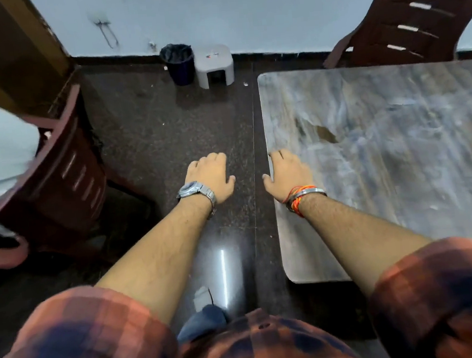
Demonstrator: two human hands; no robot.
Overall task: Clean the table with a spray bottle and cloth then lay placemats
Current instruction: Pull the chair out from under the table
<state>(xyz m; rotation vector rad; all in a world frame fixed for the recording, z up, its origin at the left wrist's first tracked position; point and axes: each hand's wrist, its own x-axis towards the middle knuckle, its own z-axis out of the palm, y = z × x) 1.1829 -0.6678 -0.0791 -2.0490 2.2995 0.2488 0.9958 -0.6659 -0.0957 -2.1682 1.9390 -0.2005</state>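
Beside the grey marble-patterned rectangular table [383, 143], the left hand [210, 178] and right hand [287, 174] are held open and empty — no spray bottle, cloth or placemats are seen, so cleaning is judged not yet started.

Floor [146, 146]: I see dark speckled stone, polished, with a bright glare streak.
Wall [214, 12]: pale blue-grey, black skirting along its base.
By the wall: I see a dark waste bin [178, 64] just beside a small grey plastic stool [214, 65].
Chairs: brown slatted plastic chair [412, 17] at upper right; another [66, 176] at left.
Door [15, 49]: I make out brown wood at upper left.
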